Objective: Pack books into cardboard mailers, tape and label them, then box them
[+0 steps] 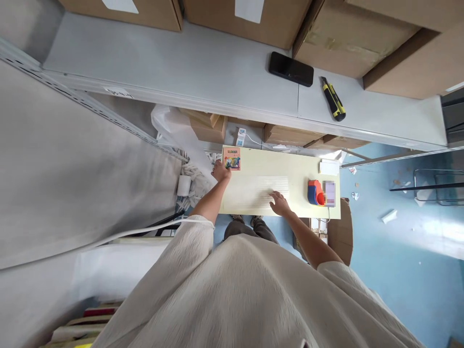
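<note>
My left hand (pixel 220 171) is at the left end of the pale yellow table (pixel 261 164), with its fingers curled. It overlaps the lower left corner of a flat, pink, picture-printed item (pixel 232 158), a book or thin box. White translucent film (pixel 197 150) hangs down to this hand from the upper left; what the fingers grip is too small to make out. Over a clear ribbed plastic sheet (pixel 253 189) on the tabletop, my right hand (pixel 279 203) is open, palm down, fingers spread. Farther right stands a red and blue tape dispenser (pixel 314 192), beside a pixelated, pale purple item (pixel 329 193).
A grey shelf (pixel 174 63) crosses above the table, bearing cardboard boxes (pixel 246 24), a black phone (pixel 291 68) and a yellow-black utility knife (pixel 332 99). A white cable (pixel 126 234) runs past my left arm. White scraps (pixel 197 176) lie left of the table.
</note>
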The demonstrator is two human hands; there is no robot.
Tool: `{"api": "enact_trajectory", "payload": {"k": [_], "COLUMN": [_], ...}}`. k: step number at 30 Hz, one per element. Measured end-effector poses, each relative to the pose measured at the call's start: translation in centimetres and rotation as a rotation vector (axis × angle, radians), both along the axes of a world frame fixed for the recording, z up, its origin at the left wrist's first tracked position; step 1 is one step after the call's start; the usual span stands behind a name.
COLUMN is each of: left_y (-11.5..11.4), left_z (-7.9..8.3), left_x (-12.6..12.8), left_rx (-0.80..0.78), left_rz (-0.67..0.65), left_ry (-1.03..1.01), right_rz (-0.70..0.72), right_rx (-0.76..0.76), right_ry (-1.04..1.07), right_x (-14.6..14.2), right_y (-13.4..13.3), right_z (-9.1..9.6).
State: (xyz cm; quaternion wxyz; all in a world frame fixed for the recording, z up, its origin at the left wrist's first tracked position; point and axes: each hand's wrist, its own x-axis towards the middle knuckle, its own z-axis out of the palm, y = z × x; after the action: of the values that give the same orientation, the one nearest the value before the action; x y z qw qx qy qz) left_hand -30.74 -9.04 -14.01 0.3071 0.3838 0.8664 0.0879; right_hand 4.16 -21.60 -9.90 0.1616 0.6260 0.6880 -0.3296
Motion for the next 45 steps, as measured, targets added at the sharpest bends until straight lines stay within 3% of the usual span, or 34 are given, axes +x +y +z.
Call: {"api": "enact_trajectory", "payload": {"k": [5, 11, 15, 20, 27, 30, 34, 37, 45], "left_y": [0.4, 0.0, -0.5, -3.1, -9.5, -11.1, -12.3, -12.9, -14.2], "left_z": [0.0, 0.6, 1.7, 2.9, 3.0, 2.6, 2.2, 2.1, 2.4], "left_x": [0.0, 0.8, 3.2, 9.0, 16.2, 17.7, 18.1, 17.6, 17.3], "left_rx": [-0.069, 0.01, 0.105, 0.193, 0.086, 0.038, 0.046, 0.025, -0.061], "left_rz": [0.013, 0.048, 0.075, 0.125, 0.12, 0.027, -0.244, -0.38, -0.581], "left_ry": [-0.016, -0.127, -0.219, -0.462, -0.702, -0.646, -0.385, -0.239, -0.126], "right_rz": [0.011, -0.004, -0.076, -0.381, -0.827, -0.869, -0.828, -0.797, -0.657], "right_rx": [-0.009, 0.003, 0.048, 0.132, -0.033, -0.042, -0.075, -0.097, -0.082], "right_ry": [-0.005, 0.037, 0.167, 0.474, 0.784, 0.778, 0.765, 0.713, 0.573], "right_x": [0.1, 0.4, 0.8, 0.7, 2.3, 4.1, 5.5, 5.4, 3.9], "right_y": [0.0, 0.1, 0.5, 1.8, 3.1, 2.4, 1.6, 1.4, 0.8], "right_z": [-0.3, -0.7, -0.8, -0.2, 0.2, -0.7, -2.1, -3.1, -4.7]}}
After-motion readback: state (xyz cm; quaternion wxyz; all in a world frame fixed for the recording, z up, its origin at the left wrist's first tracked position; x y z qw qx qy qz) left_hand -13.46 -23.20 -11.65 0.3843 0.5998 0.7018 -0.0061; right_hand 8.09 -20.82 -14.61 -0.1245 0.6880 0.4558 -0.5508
